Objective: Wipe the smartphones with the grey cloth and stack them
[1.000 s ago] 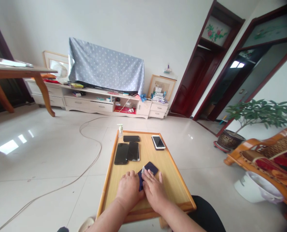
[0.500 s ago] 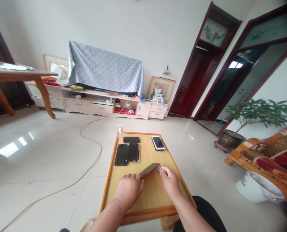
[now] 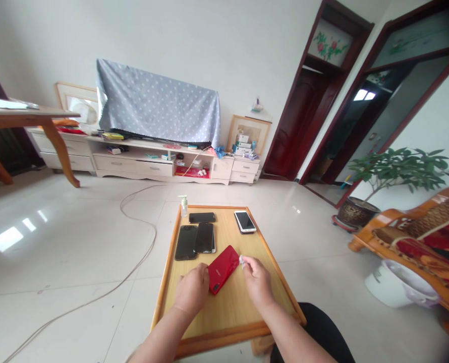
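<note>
My left hand (image 3: 192, 288) grips a red smartphone (image 3: 223, 269) by its lower left end, with the glossy red back and camera corner facing up. A small crumpled whitish wipe (image 3: 241, 261) is pinched in my right hand (image 3: 258, 280), close to the phone's right edge. Both hands are over a small wooden table (image 3: 243, 315). Beyond them lie a black phone (image 3: 185, 242), another dark phone (image 3: 204, 238) resting partly on a white-edged one, and a third dark phone (image 3: 202, 217). A white phone (image 3: 244, 221) sits on a darker one at the far right.
A clear pump bottle (image 3: 184, 206) stands at the table's far left corner. A cable (image 3: 149, 252) runs across the floor on the left. To the right are a white bucket (image 3: 389, 287), a wooden seat (image 3: 398, 222) and a potted plant (image 3: 360, 212).
The red phone has been turned over, from its dark screen showing to its red back showing. My right hand stays beside its edge with the wipe. The view has shifted slightly.
</note>
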### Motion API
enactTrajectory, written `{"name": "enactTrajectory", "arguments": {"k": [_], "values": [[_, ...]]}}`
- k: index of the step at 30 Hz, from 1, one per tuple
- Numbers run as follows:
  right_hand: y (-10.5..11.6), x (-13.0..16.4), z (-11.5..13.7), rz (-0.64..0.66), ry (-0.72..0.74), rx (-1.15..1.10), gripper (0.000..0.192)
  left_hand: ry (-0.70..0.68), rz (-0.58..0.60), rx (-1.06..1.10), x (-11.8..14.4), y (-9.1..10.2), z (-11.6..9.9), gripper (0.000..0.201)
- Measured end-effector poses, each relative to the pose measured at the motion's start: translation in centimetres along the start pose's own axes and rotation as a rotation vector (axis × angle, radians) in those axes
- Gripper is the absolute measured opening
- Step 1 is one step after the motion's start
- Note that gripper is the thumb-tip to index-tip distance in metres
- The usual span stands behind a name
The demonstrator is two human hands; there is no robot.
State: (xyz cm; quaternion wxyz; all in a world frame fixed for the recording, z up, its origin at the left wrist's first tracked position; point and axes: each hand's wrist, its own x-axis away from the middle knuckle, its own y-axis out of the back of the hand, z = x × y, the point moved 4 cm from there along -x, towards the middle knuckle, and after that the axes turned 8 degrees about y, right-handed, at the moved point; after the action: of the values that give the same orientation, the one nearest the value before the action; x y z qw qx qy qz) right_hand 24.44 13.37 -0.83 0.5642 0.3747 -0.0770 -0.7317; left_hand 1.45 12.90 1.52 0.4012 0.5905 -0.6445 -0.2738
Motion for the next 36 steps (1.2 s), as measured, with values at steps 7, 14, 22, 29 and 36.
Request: {"name": "enactTrajectory", "arguments": {"k": [7,14,22,29,36], "values": [[-2.2,-0.6,1.9,0.206,0.129,0.291,0.031,-0.033,-0.049,-0.175,0.0,-0.1,-0.3,0.04],[-2.1,-1.0,1.7,0.309,0.11,0.424,0.041,-0.087,-0.168,-0.25,1.9,0.4,-1.3,0.069],[-2.3,3.5,6.4,0.615,0.217,0.326,0.048,-0.083,-0.078,-0.197,2.1,-0.8,-1.5,0.04],[-0.6,0.9,4.8,0.607,0.076,0.428,0.052,-0.124,-0.111,-0.208,1.8,-1.0,-1.2,0.04],[-2.4,2.7,7.1,0.714,0.248,0.308,0.048,-0.125,-0.089,-0.184,1.4,-1.1,-0.8,0.036]]}}
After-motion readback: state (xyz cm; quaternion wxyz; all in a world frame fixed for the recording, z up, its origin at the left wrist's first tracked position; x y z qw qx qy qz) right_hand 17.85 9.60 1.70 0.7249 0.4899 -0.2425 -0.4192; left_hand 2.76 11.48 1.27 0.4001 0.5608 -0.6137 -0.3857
